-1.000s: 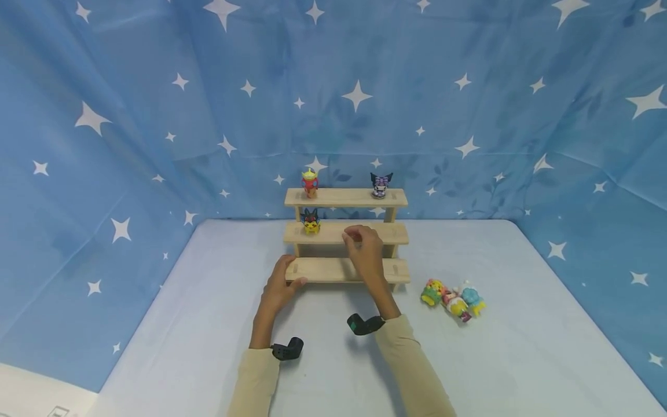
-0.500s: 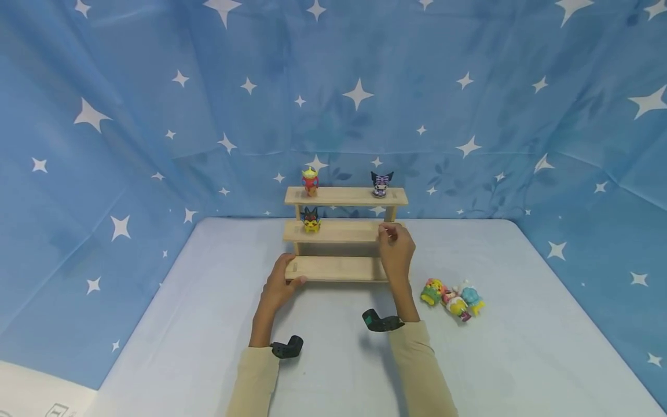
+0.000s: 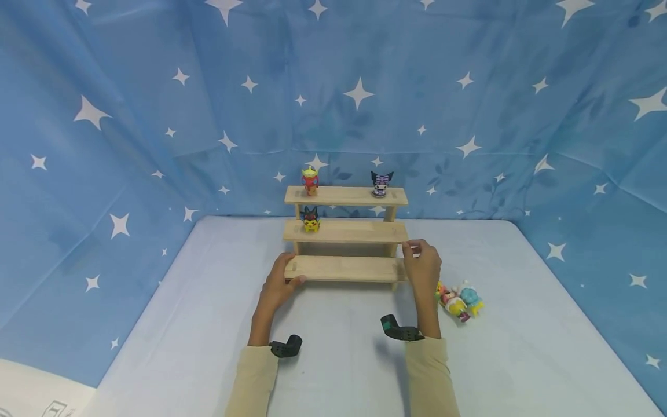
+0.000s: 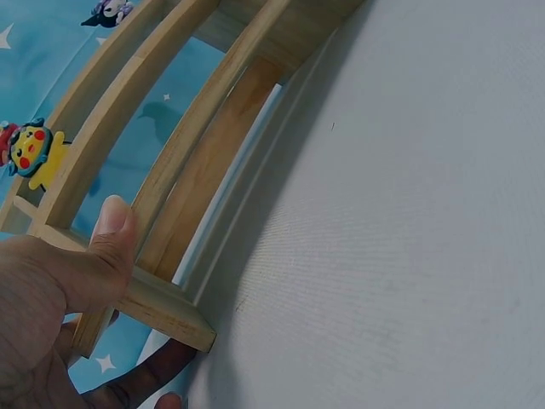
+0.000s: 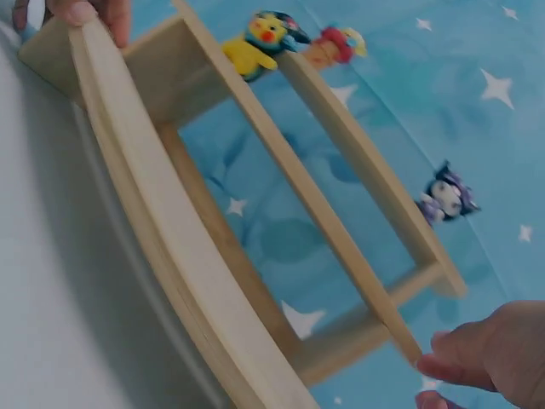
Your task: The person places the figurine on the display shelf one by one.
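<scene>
tally: three figurines stand on the three-tier wooden shelf [image 3: 344,231], mid-frame in the head view; three lie on the white table [image 3: 339,359], right of centre. judged progress: about half done, if the remaining three belong on the shelf too.

up so far: a red figurine with a green top [image 3: 310,182] at the left of the top board [image 3: 344,196], the kuromi figurine [image 3: 381,185] toward its right, and a pikachu figurine in a dark eared hood [image 3: 311,220] at the left of the middle board [image 3: 359,232].

left over: a pink-and-yellow figurine [image 3: 455,305], a light-blue-and-white figurine [image 3: 471,297], and a green-and-yellow figurine [image 3: 439,288] mostly hidden by the right hand [image 3: 424,266].

hands: left hand [image 3: 278,285] grasps the left end of the bottom board [image 3: 344,268], thumb on its front edge. right hand is by the middle board's right end, fingers loosely bent, no figurine seen in them; contact with the wood cannot be told.
</scene>
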The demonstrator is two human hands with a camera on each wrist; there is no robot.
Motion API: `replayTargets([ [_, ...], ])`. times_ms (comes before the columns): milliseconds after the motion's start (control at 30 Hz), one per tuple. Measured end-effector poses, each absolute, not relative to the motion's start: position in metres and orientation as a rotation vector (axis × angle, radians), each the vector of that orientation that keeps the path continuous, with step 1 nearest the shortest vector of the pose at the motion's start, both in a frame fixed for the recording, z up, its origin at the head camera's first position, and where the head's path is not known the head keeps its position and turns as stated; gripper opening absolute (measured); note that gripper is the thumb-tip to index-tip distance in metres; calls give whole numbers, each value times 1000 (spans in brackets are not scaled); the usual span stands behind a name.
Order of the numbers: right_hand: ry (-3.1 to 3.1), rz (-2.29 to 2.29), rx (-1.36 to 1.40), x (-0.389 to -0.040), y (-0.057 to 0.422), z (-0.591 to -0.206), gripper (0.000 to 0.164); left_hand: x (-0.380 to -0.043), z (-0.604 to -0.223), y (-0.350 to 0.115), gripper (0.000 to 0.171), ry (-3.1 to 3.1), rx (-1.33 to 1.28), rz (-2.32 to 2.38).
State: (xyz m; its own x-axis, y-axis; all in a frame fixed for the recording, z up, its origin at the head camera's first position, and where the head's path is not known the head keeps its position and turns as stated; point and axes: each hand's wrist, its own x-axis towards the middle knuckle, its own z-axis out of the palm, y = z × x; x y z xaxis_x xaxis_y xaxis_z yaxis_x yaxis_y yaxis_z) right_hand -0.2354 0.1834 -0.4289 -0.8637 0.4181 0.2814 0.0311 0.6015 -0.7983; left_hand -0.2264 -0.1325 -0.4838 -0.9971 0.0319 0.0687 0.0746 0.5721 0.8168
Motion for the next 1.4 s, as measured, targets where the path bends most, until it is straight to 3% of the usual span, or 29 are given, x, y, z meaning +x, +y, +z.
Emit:
replayTargets([
  [600, -2909, 937, -561, -192, 232, -420, 48, -227, -483, -134, 69, -2744, -94, -1438],
  [1067, -3147, 1012, -449, -185, 245, -429, 67, -226, -478, -132, 70, -2760, -64, -1477],
  [1400, -3147, 935, -419, -186, 246, -435, 69, -226, -479, -132, 70, -2770, -69, -1459],
])
